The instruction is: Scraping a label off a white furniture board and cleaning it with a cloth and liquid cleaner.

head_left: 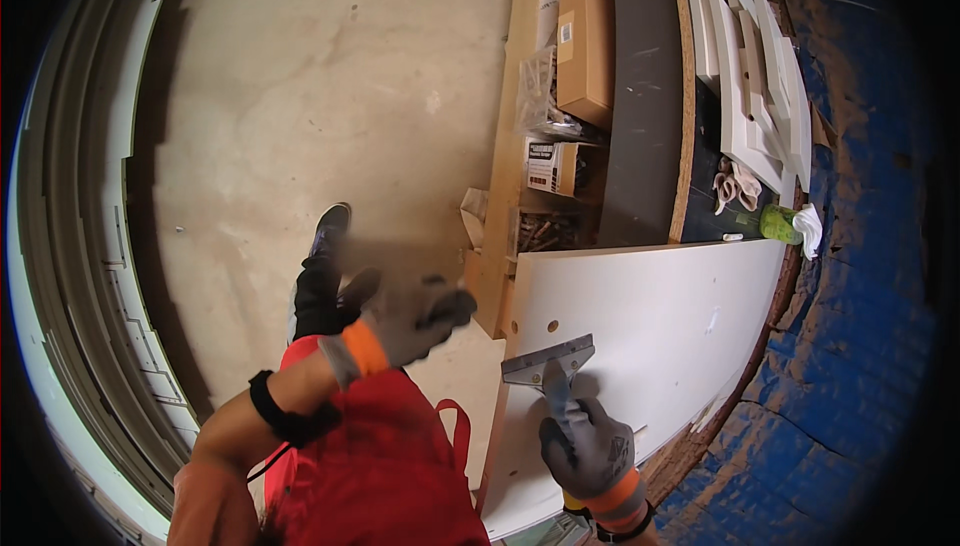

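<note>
Right gloved hand (590,448): fingers wrapped round scraper (553,367) handle | scraper blade: 11 o'clock from that hand, over white panel (660,311) | left gloved hand (412,324): 10 o'clock, blurred, cannot tell finger opening or contents | brown carton (585,51): 12 o'clock

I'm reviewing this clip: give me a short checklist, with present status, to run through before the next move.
1. Scraper held by its handle in the right hand: ok.
2. Left hand clear of the blade: ok, it is off to the left, blurred, with nothing visible in it.
3. Both hands gloved: ok.
4. Blade pressed flat on the white board: cannot tell from this angle.
5. White board fixed in place: cannot tell, no clamp is visible.
</note>
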The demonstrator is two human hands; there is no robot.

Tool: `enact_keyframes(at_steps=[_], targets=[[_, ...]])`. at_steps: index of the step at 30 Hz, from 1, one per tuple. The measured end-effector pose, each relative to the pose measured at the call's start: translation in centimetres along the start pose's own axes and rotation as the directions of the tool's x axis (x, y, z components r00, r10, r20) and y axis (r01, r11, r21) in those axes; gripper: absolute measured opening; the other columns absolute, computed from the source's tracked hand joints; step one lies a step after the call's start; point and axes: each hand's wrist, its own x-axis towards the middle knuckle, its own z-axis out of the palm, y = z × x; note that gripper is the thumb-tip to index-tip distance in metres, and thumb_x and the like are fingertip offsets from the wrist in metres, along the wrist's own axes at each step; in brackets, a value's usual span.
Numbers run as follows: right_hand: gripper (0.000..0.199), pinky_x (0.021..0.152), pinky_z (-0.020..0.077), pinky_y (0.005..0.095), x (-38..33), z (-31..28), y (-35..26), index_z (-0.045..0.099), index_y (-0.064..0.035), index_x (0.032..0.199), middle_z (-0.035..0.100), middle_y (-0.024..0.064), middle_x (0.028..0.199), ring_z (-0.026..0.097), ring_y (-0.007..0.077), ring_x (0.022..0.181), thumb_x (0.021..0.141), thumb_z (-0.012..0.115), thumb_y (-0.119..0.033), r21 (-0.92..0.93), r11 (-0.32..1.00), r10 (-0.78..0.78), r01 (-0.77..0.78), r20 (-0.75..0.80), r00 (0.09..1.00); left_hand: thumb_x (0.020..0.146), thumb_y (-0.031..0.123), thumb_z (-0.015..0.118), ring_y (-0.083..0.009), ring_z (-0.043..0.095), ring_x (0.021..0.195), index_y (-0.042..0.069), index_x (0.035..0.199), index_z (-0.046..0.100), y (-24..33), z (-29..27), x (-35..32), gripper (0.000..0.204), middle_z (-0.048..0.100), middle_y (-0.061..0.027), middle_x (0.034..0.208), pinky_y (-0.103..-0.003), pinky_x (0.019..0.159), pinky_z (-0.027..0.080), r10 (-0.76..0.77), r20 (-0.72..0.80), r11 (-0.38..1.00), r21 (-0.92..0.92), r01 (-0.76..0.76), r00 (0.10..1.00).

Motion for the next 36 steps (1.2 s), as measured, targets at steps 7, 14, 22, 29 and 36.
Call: enact_keyframes(at_steps=[7,14,22,29,36], targets=[[0.039,0.051,0.0483,0.0426,-2.9,0.5,-0.3,0.060,-0.0073,0.117,0.060,0.0151,0.079,0.060,0.0357,0.059,0.079,0.064,-0.015,0.018,0.999,0.048,-0.050,0.092,0.995,0.081,0.036,0.070,-0.0273,0.056,0.085,0.005,0.102,0.061,3.8,2.9,-3.4,0.038,0.057,-0.0118,0.078,-0.039,0.071,0.047,0.064,0.252,0.960,-0.278,0.009,0.966],[0.026,0.050,0.0484,0.0432,-1.4,0.0,-1.0,0.063,-0.0088,0.104,0.059,0.0155,0.081,0.061,0.0346,0.059,0.079,0.064,-0.015,-0.054,0.998,0.027,-0.021,0.110,0.994,0.082,0.039,0.070,-0.0289,0.051,0.062,0.004,0.071,0.057,4.3,5.9,-2.9,0.039,0.050,-0.0120,0.068,-0.040,0.057,0.041,0.145,0.026,0.924,-0.362,-0.126,0.989],[0.020,0.052,0.0493,0.0432,0.1,-1.0,-2.1,0.063,-0.0094,0.097,0.059,0.0165,0.083,0.062,0.0341,0.059,0.077,0.063,-0.015,-0.034,0.999,0.044,-0.040,0.109,0.993,0.083,0.036,0.069,-0.0262,0.048,0.053,0.004,0.062,0.051,4.6,5.7,-2.9,0.042,0.045,-0.0091,0.058,-0.040,0.051,0.037,0.123,0.054,0.939,-0.329,-0.099,0.991],[0.021,0.053,0.0505,0.0422,1.3,-1.6,-2.7,0.063,-0.0089,0.097,0.060,0.0185,0.087,0.062,0.0346,0.060,0.076,0.062,-0.014,-0.039,0.997,0.073,-0.069,0.106,0.992,0.083,0.036,0.070,-0.0265,0.047,0.051,0.003,0.057,0.044,5.2,5.3,-2.8,0.049,0.045,-0.0099,0.058,-0.039,0.050,0.037,0.086,0.046,0.896,-0.439,-0.057,0.995],[0.021,0.054,0.0503,0.0433,2.7,-2.1,-3.1,0.062,-0.0078,0.096,0.060,0.0195,0.087,0.062,0.0371,0.062,0.077,0.060,-0.016,-0.060,0.998,0.034,-0.031,0.050,0.998,0.083,0.039,0.069,-0.0270,0.045,0.052,0.004,0.057,0.047,4.5,5.8,-2.9,0.049,0.042,-0.0102,0.058,-0.040,0.049,0.035,0.155,0.036,0.923,-0.361,-0.132,0.987]])
